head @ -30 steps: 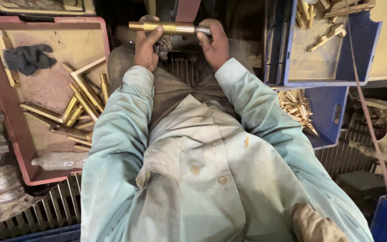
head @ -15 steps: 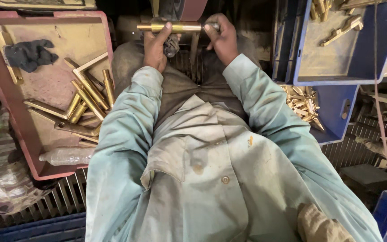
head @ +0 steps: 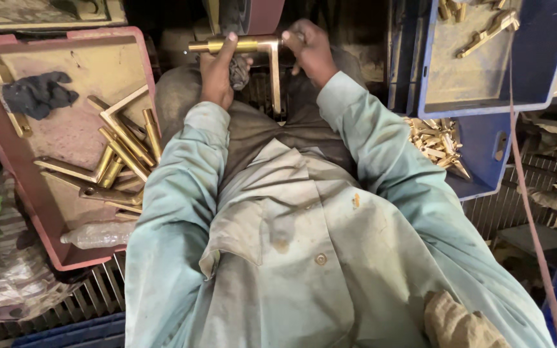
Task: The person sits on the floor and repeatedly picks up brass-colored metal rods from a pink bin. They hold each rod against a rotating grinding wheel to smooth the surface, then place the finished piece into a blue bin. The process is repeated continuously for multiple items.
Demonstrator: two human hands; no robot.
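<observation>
We are gripping a brass handle (head: 246, 48) at both ends, left hand (head: 217, 77) and right hand (head: 311, 51) clamped around it, pressing it steady against the belt (head: 253, 16) beyond our knees, between the red tray (head: 8, 161) and blue bin (head: 485, 106).

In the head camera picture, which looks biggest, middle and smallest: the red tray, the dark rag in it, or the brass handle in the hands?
1. Red tray, clearly biggest.
2. Brass handle.
3. Dark rag.
The handle and rag look close in size, so their order is unsure.
</observation>
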